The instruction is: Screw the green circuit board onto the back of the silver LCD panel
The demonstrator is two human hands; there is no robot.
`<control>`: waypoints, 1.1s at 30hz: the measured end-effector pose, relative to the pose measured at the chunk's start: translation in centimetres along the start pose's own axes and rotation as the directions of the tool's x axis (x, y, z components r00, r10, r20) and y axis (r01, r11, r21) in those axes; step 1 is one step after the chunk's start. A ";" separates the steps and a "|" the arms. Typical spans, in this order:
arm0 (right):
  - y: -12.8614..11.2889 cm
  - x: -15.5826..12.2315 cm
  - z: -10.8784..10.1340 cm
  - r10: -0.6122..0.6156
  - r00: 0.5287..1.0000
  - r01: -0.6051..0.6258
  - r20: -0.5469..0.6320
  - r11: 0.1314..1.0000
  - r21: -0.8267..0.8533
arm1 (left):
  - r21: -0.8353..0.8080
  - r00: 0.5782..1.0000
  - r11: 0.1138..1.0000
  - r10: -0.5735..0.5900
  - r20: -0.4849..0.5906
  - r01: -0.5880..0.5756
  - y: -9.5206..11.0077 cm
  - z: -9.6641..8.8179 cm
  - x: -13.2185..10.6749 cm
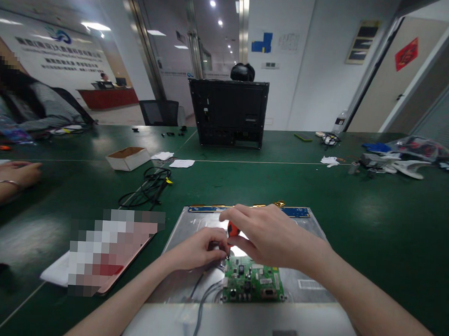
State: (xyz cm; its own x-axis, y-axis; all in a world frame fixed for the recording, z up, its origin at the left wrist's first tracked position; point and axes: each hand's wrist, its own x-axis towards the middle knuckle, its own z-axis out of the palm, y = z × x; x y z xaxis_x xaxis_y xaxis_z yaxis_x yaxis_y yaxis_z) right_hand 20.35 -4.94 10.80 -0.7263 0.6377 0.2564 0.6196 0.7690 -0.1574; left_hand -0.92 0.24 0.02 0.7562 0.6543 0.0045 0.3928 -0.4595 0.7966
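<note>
So, room: green bench point(376, 216) top stretches right of and beyond the flat silver metal panel point(292, 282).
Orange-and-black screwdriver point(232, 229): pretty much upright, shaft pointing down at the far-left corner of the green rectangular circuit board point(246, 282).
Right grip point(264, 235): wrapped round its handle.
Left grip point(199, 249): fingers bunched beside the shaft, can't tell if they're pinching anything.

The right hand point(260, 235) partly hides the orange-handled tool point(232, 230) (its tip is indistinct).

A circuit board point(254, 285) lies on a panel point(300, 297) — cable point(158, 177) behind to the left, monitor point(229, 113) straight behind.
</note>
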 end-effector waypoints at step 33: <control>0.1 0.1 0.1 0.012 1.000 -0.012 -0.008 0.999 -0.035 | -0.002 1.000 1.000 0.018 0.019 -0.018 -0.1 -0.1 0.1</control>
State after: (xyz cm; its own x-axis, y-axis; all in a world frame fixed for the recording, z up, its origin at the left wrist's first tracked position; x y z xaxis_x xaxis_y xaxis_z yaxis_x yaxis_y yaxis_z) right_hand 20.35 -4.79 10.66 -0.7166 0.6465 0.2619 0.6384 0.7591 -0.1269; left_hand -0.89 0.42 -0.02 0.7728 0.6347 0.0072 0.3783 -0.4697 0.7976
